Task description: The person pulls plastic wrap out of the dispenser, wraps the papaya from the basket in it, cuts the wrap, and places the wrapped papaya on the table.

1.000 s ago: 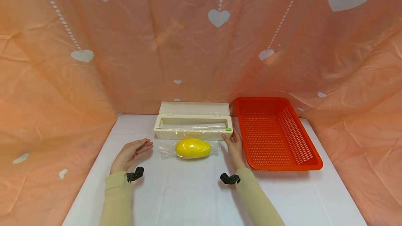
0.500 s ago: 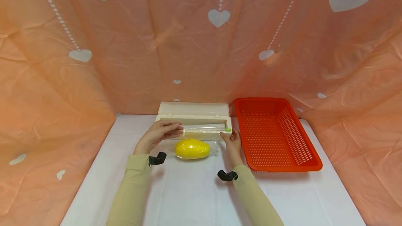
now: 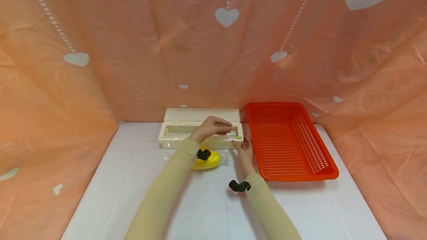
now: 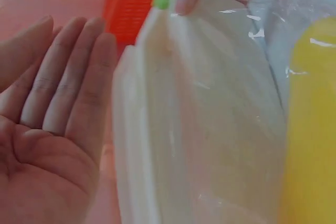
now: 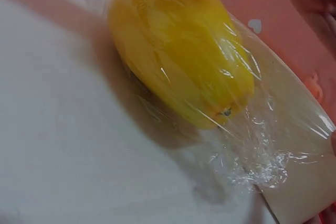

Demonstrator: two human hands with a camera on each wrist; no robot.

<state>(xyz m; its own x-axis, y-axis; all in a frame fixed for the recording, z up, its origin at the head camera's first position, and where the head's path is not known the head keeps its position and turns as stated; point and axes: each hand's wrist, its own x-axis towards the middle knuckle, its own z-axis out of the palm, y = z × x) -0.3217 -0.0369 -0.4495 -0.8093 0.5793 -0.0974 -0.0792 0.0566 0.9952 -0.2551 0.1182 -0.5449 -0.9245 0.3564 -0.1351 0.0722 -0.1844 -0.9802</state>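
Note:
A cream cling film box [image 3: 173, 143] lies at the back of the table, its lid [image 3: 201, 115] tipped back and a roll visible inside. On its right end sits a green slider cutter [image 3: 239, 137]. My left hand [image 3: 213, 128] hovers over the box's right half, fingers straight; the left wrist view shows its bare palm [image 4: 50, 156]. My right hand [image 3: 246, 155] holds the box's right end, thumb at the front. In front of the box rests a yellow fruit [image 5: 178, 51] wrapped in clear film [image 5: 257, 156], partly hidden by my left wrist in the head view.
A red perforated basket [image 3: 297, 177] stands right of the box, close to my right hand. White cloth covers the table [image 3: 213, 210]. An orange curtain [image 3: 200, 55] with white hearts hangs behind and on both sides.
My left hand has swept rightward from left of the box, across its front edge, to above its right half. The right hand stays at the box's right end. The head view has shifted slightly.

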